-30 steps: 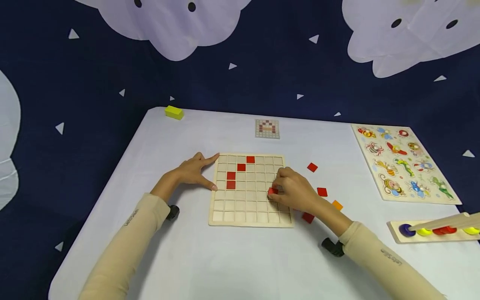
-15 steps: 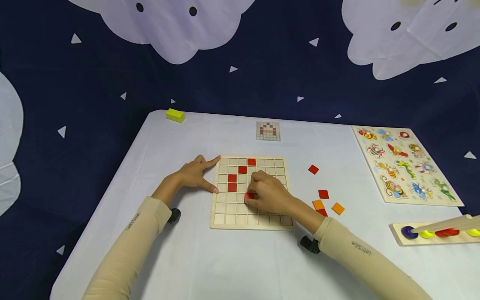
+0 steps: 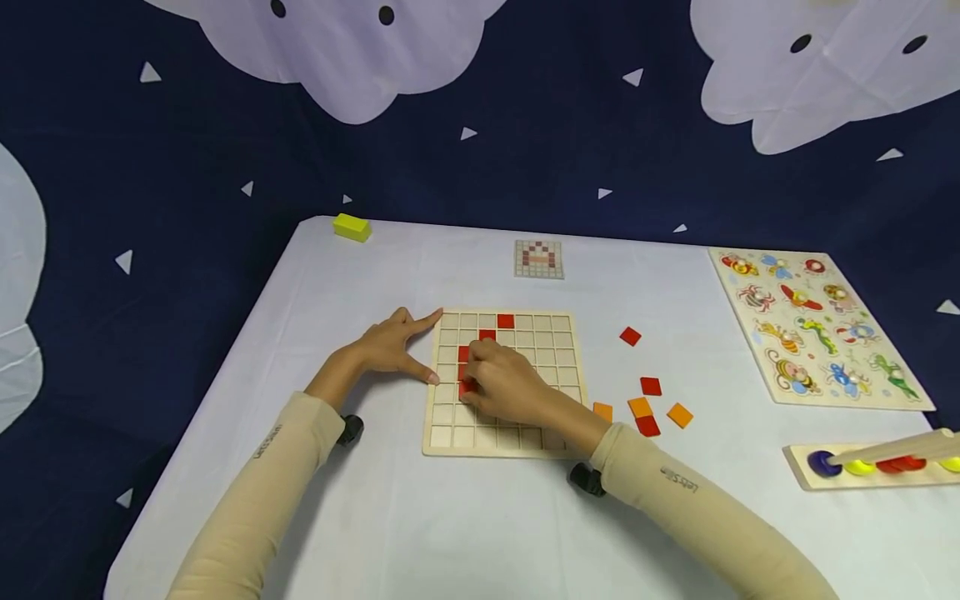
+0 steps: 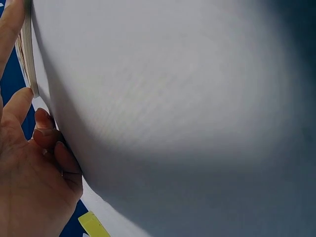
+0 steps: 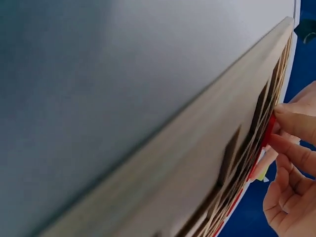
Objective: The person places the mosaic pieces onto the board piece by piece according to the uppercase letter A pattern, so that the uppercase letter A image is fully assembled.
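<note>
A square wooden grid board (image 3: 498, 454) lies on the white table. My left hand (image 3: 386, 346) spreads its thumb and index finger against the board's left edge; its other fingers are loosely curled in the left wrist view. Over the third column, my right hand (image 3: 506, 385) pinches a red square tile (image 3: 466, 390) between thumb and finger, just below a red tile in the same column. In the right wrist view this pinched tile (image 5: 269, 129) stands edge-on at the grid. Several red tiles lie in cells above, one in the top row (image 3: 506, 321); my fingers partly cover some.
Loose red and orange tiles (image 3: 680, 415) lie right of the board. A small pattern card (image 3: 538, 260) sits behind it. A yellow block (image 3: 352, 227) stands at the back left. An insect puzzle board (image 3: 821, 329) and a peg stand (image 3: 806, 477) are at the right.
My right hand has carried the red tile left across the board, from its right side to the third column. The left hand has stayed at the board's left edge.
</note>
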`<state>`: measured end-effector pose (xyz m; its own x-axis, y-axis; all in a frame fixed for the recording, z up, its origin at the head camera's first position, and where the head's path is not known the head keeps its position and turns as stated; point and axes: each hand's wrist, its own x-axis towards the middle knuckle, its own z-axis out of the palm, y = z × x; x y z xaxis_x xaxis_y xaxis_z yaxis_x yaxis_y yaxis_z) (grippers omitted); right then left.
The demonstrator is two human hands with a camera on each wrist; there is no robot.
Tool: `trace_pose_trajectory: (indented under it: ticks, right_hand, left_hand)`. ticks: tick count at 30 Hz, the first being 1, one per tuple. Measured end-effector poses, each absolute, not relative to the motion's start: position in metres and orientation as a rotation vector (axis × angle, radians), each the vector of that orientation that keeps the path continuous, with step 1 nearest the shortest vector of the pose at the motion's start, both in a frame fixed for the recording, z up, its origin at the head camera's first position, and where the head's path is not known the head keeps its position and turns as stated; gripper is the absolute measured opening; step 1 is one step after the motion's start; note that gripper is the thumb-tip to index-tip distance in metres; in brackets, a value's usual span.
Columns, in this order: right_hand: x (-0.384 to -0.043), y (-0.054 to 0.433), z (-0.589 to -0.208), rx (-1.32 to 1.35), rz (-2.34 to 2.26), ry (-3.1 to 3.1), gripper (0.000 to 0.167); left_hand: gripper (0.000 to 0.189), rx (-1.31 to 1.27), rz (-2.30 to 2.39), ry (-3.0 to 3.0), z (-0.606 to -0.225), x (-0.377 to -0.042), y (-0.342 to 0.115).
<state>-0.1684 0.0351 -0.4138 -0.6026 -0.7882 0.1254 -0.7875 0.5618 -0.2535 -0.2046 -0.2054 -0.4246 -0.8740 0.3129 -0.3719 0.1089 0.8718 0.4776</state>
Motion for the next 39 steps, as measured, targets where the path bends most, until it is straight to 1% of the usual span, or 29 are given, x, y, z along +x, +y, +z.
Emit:
trace_pose_trajectory:
  ticks: [9, 13, 17, 22, 29, 39]
  right_hand:
    - [-0.169, 0.032, -0.418, -1.253, -0.604, 2.71, 0.018]
    - [-0.167, 0.031, -0.419, -1.208, -0.592, 2.718, 0.018]
    - [-0.164, 0.033, -0.419, -1.218, -0.587, 2.759, 0.023]
    - [-0.16, 0.044, -0.416, -1.227, -0.701, 2.881, 0.03]
    - [-0.158, 0.084, -0.41, -1.061, -0.739, 2.944, 0.024]
    - [-0.149, 0.168, -0.411, -0.831, -0.729, 2.969, 0.024]
  left_hand:
    - [0.118, 0.327, 0.612, 2.593, -0.425, -0.206, -0.205]
    - [0.118, 0.328, 0.605, 2.596, -0.425, -0.207, -0.204]
    - [0.118, 0.323, 0.61, 2.592, -0.426, -0.206, -0.204]
    - [0.117, 0.331, 0.623, 2.606, -0.427, -0.204, -0.204]
    - [0.117, 0.331, 0.626, 2.621, -0.429, -0.206, -0.203]
    - [0.117, 0.343, 0.622, 2.63, -0.429, -0.205, -0.203]
